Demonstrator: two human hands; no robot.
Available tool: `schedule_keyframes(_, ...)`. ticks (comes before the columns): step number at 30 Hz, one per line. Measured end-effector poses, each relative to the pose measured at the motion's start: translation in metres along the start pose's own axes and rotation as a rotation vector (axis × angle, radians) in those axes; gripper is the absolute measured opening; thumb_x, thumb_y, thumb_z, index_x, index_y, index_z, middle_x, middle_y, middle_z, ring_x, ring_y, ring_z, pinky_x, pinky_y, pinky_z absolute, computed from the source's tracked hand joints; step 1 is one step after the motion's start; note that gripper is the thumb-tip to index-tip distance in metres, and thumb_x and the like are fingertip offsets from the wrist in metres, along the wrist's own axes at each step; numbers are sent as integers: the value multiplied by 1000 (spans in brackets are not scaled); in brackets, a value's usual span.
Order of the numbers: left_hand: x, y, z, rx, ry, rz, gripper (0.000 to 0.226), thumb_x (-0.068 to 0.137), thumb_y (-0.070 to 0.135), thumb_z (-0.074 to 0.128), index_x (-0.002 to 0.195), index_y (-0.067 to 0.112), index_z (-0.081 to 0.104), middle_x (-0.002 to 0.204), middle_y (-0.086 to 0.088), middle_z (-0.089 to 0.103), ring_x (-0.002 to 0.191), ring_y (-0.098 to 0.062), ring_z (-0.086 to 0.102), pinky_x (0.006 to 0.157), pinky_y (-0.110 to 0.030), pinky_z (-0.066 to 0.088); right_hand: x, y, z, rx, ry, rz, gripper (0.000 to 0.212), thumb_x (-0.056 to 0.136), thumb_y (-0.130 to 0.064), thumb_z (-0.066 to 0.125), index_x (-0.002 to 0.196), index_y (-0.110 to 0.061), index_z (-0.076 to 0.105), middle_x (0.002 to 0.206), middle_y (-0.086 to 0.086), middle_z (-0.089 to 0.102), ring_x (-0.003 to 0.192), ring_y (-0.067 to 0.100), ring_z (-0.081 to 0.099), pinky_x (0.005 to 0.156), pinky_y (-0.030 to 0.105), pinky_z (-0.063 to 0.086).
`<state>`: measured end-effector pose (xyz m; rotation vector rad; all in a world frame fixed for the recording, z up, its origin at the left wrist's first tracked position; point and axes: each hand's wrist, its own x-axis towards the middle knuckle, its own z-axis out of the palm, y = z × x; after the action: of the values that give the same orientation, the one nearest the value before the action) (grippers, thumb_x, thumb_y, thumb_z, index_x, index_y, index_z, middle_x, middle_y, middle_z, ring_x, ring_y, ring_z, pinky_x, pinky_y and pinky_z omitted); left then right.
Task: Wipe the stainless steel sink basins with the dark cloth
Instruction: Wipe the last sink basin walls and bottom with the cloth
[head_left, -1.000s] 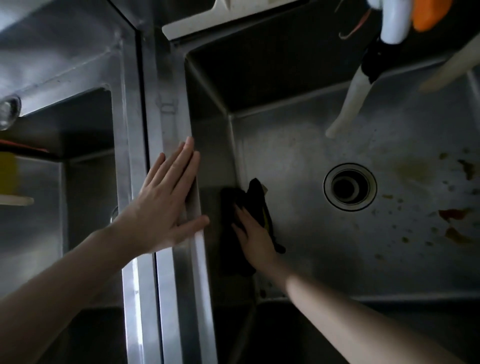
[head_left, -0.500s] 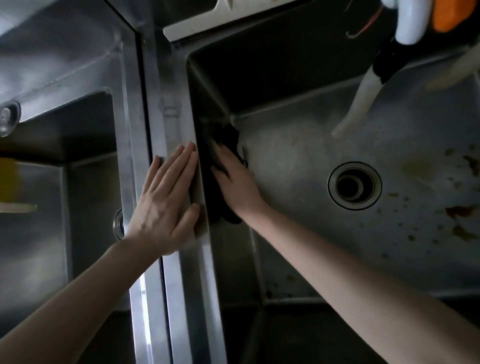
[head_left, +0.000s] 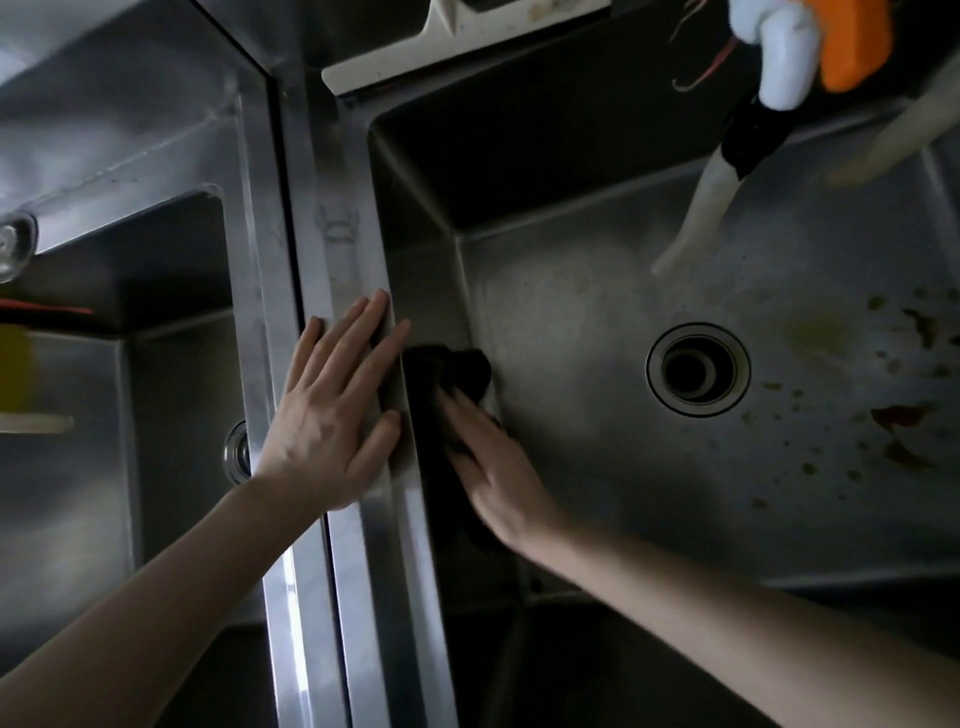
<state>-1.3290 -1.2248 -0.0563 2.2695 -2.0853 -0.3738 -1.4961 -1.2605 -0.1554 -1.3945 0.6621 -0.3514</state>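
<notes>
Left hand (head_left: 332, 410): I log it open, palm down, fingers straight and slightly spread, lying flat on the divider (head_left: 322, 249) between the two basins, its thumb at the divider's right edge.
Right hand (head_left: 493, 467): reaching into the right basin (head_left: 597, 493); fingers stretched out and pressing the dark cloth (head_left: 426, 405), not curled round it as far as I can make out. The fingertips are blurred.
Dark cloth: held flat against the left wall of the right basin, about midway along that wall, with a bunched end at the far side just above the basin floor. It lies just across the divider's edge from the left hand.
Right basin: stainless steel, its round drain (head_left: 697, 369) near the middle of the floor, well apart from the cloth.
Stains (head_left: 904, 415): brown and reddish spots scattered over the floor toward the right edge, beyond the drain.
Hose (head_left: 696, 218): pale, hanging over the far right part of the right basin from a white fitting (head_left: 784, 57); an orange object (head_left: 852, 47) sits beside the fitting.
Left basin (head_left: 171, 415): stainless steel, left of the divider; a yellow object (head_left: 15, 364) shows at its left edge, too blurred for me to identify.
White plastic piece (head_left: 452, 47): on the far edge of the sink, behind the right basin's far-left corner.
</notes>
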Motion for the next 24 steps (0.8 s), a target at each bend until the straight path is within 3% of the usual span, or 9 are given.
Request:
schedule_keyframes(3,0,0,0,-1,5,-15,66,86,33,36,147,9,29,158,-12,20,147,-26,15,116,-59,14,57,-11,-9,5,45,6,49,100,-14,41,148,-22,31,154,-3,31,141,7,26,118,27,20)
schedule_keyframes(5,0,1,1,2,11,-15,67,86,34,36,147,8,29,158,-12,21,147,-25,15,116,-58,14,77,-16,-14,-11,53,8,50,100,-17,40,149,-25,30,155,-4,31,142,8,26,118,29,21)
schedule_keyframes(11,-1,-1,1,-5,29,-2,63,87,35,39,146,13,34,157,-11,22,147,-25,16,116,-57,15,24,-3,-3,-39,5,23,53,100,-15,41,149,-29,28,156,-5,26,143,8,22,118,29,19)
schedule_keyframes(14,-1,0,2,5,40,4,61,86,36,42,143,15,39,157,-12,23,146,-27,19,115,-58,16,-31,5,-4,-151,-106,84,62,94,0,43,149,-22,27,151,-13,16,140,-1,12,112,7,7)
schedule_keyframes(16,-1,-1,2,15,47,-2,60,86,37,43,142,16,41,156,-12,24,145,-27,20,115,-58,16,-67,8,-6,-137,-209,169,64,92,5,42,148,-22,27,147,-16,18,136,-5,12,107,1,5)
schedule_keyframes(20,-3,1,3,34,40,-18,58,88,40,41,141,18,40,157,-10,23,146,-26,19,117,-55,14,-120,25,-15,-215,-444,267,61,94,1,44,147,-26,31,153,-8,25,141,3,17,111,6,6)
schedule_keyframes(22,-4,2,2,54,22,-44,58,89,43,38,143,21,37,159,-7,19,147,-23,15,119,-52,10,-132,38,-23,-316,-546,240,58,95,-3,44,148,-26,31,155,-2,27,143,12,22,117,19,10)
schedule_keyframes(24,-6,7,1,70,27,-70,59,91,48,38,144,21,36,159,-7,18,147,-23,14,120,-50,10,-131,45,-29,-396,-616,208,58,95,-3,43,148,-21,30,156,4,26,143,19,24,116,18,10)
